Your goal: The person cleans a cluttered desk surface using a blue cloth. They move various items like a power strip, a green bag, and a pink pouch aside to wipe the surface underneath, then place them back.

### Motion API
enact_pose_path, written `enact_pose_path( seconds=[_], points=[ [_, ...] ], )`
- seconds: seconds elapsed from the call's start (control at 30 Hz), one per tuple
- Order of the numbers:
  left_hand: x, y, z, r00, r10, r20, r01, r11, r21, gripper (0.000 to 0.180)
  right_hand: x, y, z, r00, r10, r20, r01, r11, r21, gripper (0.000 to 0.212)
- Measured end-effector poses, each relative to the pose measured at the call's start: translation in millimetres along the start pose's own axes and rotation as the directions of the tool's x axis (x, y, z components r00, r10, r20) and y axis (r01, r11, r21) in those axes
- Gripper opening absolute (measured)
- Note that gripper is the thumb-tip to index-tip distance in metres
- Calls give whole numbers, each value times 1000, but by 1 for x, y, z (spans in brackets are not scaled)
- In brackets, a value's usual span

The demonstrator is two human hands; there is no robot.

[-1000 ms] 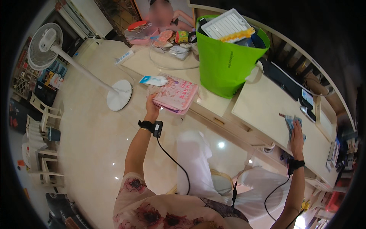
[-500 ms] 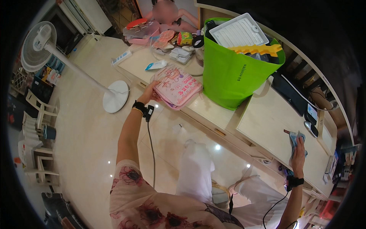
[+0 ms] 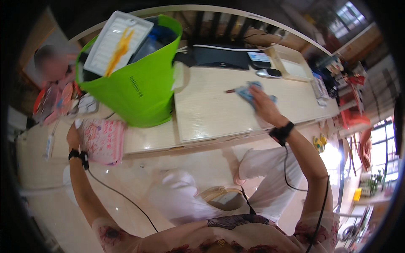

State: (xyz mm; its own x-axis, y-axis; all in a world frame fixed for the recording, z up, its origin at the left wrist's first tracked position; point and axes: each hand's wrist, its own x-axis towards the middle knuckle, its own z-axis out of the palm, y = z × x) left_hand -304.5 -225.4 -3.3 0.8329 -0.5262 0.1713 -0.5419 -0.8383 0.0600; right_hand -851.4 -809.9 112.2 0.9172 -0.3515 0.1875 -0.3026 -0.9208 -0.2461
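Note:
My right hand [image 3: 265, 105] presses a crumpled blue-grey cloth [image 3: 245, 93] on the pale desk top [image 3: 211, 114], its fingers bent over the cloth. A short brown strip [image 3: 230, 91] lies at the cloth's left edge. At far left, my left hand [image 3: 74, 135] is beside the left edge of a pink printed pouch [image 3: 102, 141]. A small white thing [image 3: 78, 122] shows at its fingertips; the fingers are blurred and partly hidden. A big green bag [image 3: 145, 90] stands between my hands, with a white ridged tray [image 3: 120, 42] and an orange-yellow strip [image 3: 119, 52] sticking out.
Behind the cloth are a black flat device [image 3: 221, 57], a silver-black mouse [image 3: 268, 73] and a cream open box [image 3: 291, 63]. Clutter, including a white case [image 3: 87, 103], lies left of the bag. Cables run from both wrists. A stool [image 3: 223, 197] is below the desk.
The view has swung right, so the bag and pouch appear farther left. My right hand and the cloth have shifted toward the desk's back left. My left hand has slid along the pouch's edge.

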Motion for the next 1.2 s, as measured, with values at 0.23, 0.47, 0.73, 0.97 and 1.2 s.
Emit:
enact_pose_path(
  seconds=[0.23, 0.47, 0.73, 0.97, 1.2],
  points=[
    [-25, 28, -60, 939, -258, -227, 271, 962, 28, 38, 134, -104, 43, 932, -239, 272, 237, 971, 40, 44],
    [-123, 172, -172, 959, 6, -282, -129, 898, -421, 32, 133, -119, 56, 942, -234, 239, 251, 967, -41, 46],
    [-156, 390, -261, 854, 282, -437, -512, 599, -615, 23, -21, 46, -23, 945, -249, 213, 226, 966, 127, 40],
    [-159, 521, -238, 817, 317, -482, -576, 398, -714, 19, -124, 213, -80, 703, 707, -82, -710, 690, -142, 47],
    [-151, 566, -208, 885, 280, -372, -407, 77, -910, 16, -95, 97, -17, 939, 304, -160, -343, 853, -393, 35]
  ],
)
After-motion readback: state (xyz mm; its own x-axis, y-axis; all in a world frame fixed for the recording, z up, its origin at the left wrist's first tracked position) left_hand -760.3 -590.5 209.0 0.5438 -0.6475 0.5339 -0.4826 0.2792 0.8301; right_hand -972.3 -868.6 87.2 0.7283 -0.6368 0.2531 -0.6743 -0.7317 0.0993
